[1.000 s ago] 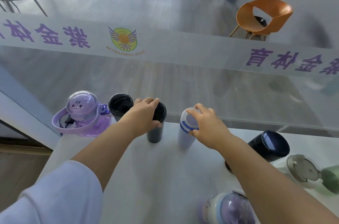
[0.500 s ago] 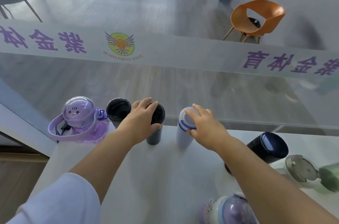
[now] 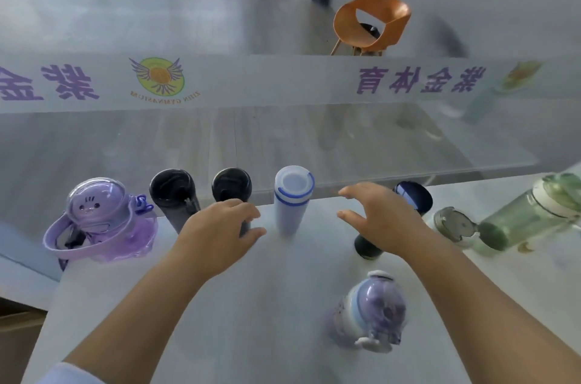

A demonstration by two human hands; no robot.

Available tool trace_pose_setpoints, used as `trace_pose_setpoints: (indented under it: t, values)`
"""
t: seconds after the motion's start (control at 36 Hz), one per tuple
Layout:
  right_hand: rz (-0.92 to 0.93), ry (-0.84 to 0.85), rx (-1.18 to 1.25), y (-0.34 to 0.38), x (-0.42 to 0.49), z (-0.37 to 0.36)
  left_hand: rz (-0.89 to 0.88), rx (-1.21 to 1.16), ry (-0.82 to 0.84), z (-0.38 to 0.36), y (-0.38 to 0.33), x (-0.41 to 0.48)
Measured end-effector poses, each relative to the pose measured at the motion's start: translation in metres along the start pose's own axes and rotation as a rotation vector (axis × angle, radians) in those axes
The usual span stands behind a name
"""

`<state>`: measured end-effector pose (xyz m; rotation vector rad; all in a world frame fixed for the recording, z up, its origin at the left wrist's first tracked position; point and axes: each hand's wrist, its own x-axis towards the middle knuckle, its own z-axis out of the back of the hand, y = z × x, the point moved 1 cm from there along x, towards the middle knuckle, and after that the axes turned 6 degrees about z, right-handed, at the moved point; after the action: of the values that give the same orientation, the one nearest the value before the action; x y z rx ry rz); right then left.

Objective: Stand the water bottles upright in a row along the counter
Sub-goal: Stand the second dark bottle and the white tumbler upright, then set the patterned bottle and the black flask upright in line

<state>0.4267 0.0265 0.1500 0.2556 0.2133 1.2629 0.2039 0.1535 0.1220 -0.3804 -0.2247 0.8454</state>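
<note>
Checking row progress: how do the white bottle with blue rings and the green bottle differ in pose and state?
The white bottle stands upright in the row by the glass; the green bottle lies on its side at the right. The white bottle's top is closed; the green bottle's flip lid hangs open. White is opaque, green translucent. Neither is held by the hands.

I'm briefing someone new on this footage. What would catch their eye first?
Two bare hands over a white counter: the left hand by a black bottle, the right hand open beside the white bottle. Four bottles stand in a row at the far edge, starting left with a purple cartoon bottle. A green bottle lies on its side at right.
</note>
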Motion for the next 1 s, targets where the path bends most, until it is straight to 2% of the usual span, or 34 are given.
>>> trace_pose_setpoints:
  t: [0.19,0.39,0.69,0.83,1.0]
  values:
    - [-0.081,-0.030,0.012,-0.020,-0.049,0.015,-0.081,0.012,0.133,-0.015,-0.033,-0.018]
    - [-0.023,-0.051,-0.054,-0.050,-0.079,0.029,-0.092,0.020,0.133,-0.027,-0.082,-0.029]
    - [0.187,0.052,-0.121,-0.109,-0.089,0.050,0.103,-0.018,0.085,-0.058,-0.160,-0.059]
    - [0.261,0.034,-0.152,-0.122,-0.084,0.055,0.219,-0.031,0.123,-0.072,-0.181,-0.074]
    - [0.289,-0.062,-0.114,-0.131,-0.069,0.048,0.288,-0.020,0.251,-0.078,-0.195,-0.077]
